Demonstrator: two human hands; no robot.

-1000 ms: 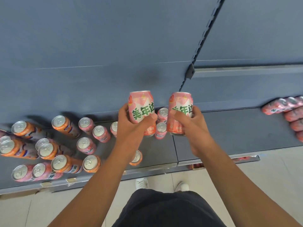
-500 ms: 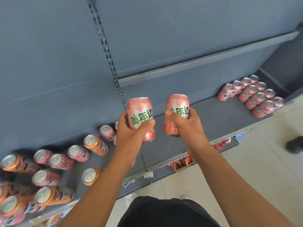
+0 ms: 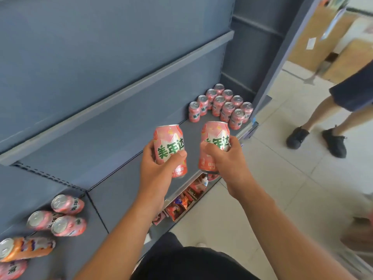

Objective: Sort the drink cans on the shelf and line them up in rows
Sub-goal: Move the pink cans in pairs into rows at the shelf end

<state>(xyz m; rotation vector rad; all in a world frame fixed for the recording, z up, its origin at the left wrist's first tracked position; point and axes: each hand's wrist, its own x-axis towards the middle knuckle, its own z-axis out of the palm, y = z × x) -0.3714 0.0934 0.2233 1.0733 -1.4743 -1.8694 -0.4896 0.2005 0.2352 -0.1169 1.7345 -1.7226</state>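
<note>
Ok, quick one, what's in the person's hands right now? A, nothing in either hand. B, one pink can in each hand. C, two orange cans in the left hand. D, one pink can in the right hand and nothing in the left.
B: the left hand grips one pink can and the right hand grips another pink can, both held upright in front of the shelf.

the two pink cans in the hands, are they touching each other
Apart. The head view shows a strip of grey shelf between the left hand's can and the right hand's can, with no contact anywhere along their sides.
</note>
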